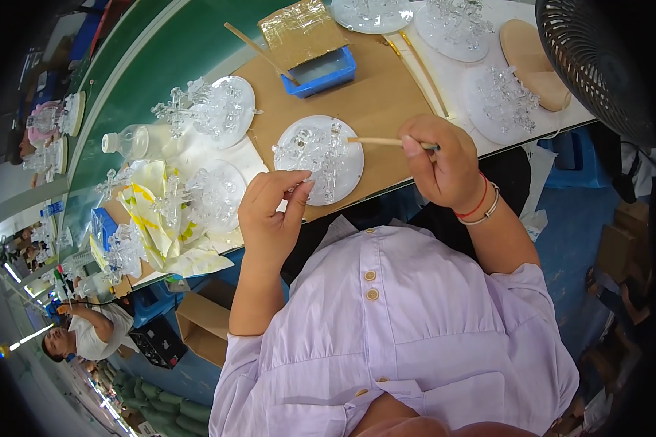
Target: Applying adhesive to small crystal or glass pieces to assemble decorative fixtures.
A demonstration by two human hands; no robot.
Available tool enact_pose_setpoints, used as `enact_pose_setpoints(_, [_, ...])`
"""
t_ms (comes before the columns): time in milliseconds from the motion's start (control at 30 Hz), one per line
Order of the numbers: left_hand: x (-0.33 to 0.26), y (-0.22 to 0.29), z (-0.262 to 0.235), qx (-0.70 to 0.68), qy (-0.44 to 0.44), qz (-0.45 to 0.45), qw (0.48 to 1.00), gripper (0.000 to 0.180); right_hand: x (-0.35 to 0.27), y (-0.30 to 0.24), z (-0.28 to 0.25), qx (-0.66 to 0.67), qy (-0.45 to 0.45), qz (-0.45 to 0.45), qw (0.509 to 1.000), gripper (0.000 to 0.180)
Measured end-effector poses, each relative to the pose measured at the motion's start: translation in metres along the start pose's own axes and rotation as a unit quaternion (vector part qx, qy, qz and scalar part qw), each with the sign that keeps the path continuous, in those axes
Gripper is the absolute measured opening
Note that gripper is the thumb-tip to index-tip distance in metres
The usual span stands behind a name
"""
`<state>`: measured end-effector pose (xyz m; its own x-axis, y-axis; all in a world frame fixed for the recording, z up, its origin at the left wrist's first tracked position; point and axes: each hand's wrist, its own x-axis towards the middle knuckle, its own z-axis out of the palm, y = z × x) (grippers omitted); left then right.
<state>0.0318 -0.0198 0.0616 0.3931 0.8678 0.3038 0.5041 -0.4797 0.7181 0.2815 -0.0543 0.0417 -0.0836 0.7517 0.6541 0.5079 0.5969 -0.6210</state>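
Note:
A round white plate (pixel 351 169) lies in front of me, with a cluster of clear plastic or glass pieces (pixel 317 151) standing on it. At the plate's near left edge, my left hand (pixel 275 207) has its thumb and forefinger pinched together. Whatever is between those fingertips is too small to make out. My right hand (pixel 441 160) grips a thin wooden stick (pixel 377 141) with a dark end showing behind the fingers. The stick points left, and its tip is over the right part of the plate, close to the clear pieces.
Beyond the plate, a blue tray (pixel 321 86) holds another stick (pixel 259 52), with a cardboard piece (pixel 302 33) behind it. More clear assemblies on white discs (pixel 233 109) stand left and right. A bottle (pixel 127 142) lies at left; a black fan (pixel 598 65) occupies the far right.

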Motion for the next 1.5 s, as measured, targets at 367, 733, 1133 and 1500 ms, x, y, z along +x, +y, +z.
enact_pose_setpoints(367, [-0.001, 0.003, 0.008, -0.002, -0.004, 0.007, 1.0, 0.011, -0.006, -0.014, -0.007, 0.004, -0.021, -0.004, 1.0, 0.009])
enact_pose_setpoints(733, [0.001, 0.011, 0.017, -0.005, 0.017, -0.006, 1.0, 0.01, -0.013, -0.017, -0.004, 0.024, -0.025, -0.033, 0.999, 0.011])
enact_pose_setpoints(1133, [0.001, 0.011, 0.005, -0.028, -0.029, 0.0, 0.999, 0.023, -0.012, -0.002, -0.008, -0.026, -0.001, 0.001, 1.0, 0.008])
enact_pose_setpoints(1500, [0.005, 0.012, -0.006, -0.028, -0.084, -0.001, 0.996, 0.027, -0.009, -0.001, -0.005, -0.032, 0.039, -0.01, 0.999, 0.009])
